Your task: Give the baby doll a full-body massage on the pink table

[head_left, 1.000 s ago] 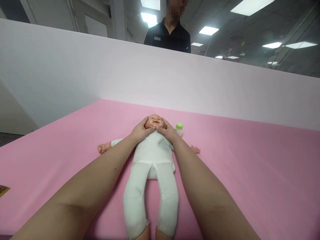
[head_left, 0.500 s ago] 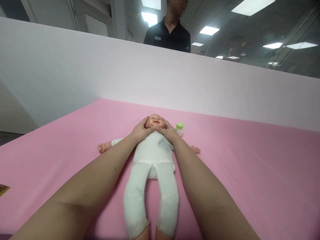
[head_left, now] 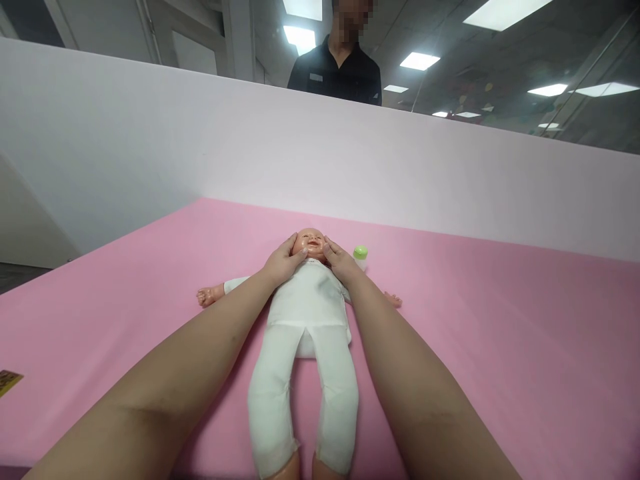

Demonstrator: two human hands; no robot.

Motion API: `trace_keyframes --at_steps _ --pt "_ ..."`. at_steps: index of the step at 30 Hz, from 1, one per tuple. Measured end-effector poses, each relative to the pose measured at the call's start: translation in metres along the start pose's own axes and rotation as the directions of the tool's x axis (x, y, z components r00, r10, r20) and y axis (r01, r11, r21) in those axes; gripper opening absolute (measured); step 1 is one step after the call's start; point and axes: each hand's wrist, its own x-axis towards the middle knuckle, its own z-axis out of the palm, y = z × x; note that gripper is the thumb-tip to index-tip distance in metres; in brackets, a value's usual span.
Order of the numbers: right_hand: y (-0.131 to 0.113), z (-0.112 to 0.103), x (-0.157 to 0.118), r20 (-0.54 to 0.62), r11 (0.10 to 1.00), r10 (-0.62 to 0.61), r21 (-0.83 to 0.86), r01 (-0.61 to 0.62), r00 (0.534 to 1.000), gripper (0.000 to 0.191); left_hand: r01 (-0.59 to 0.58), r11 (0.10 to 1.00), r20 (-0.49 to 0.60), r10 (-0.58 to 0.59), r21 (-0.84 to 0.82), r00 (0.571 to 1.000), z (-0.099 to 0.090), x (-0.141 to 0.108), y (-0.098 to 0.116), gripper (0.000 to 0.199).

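While faceup, doll seemingly lengthwise away

One doll, one bottle, one card, one person, two grips: left grip, right grip

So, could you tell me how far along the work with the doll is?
The doll already lies face up on the pink surface, arms spread. In progress, the right hand and left hand hold the sides of its head. Releasing the head probably remains; neither hand holds the green-topped container.
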Motion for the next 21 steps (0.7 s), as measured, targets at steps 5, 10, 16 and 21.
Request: trace_keyframes --at_steps 5,10,16,21 --pt "-0.001 -0.001 -0.001 0.032 1.0 0.018 0.013 -0.018 0.999 0.1 -0.016 0.997 -0.009 0.017 0.082 1.0 -0.001 -0.005 0.013 0.101" --pt "-0.002 0.002 -0.002 0.065 0.995 0.011 0.103 -0.017 0.998 0.106 0.017 0.995 -0.011 -0.016 0.099 1.0 -0.001 -0.006 0.017 0.106" --pt "-0.002 0.001 -0.003 0.072 0.991 0.028 0.128 -0.037 0.997 0.109 0.021 0.999 0.012 -0.022 0.048 1.0 -0.002 -0.004 0.009 0.106" --pt "-0.008 0.0 -0.006 0.102 0.994 -0.018 0.11 0.006 0.995 0.092 0.023 0.997 0.018 -0.022 -0.07 1.0 0.001 0.003 -0.002 0.096"
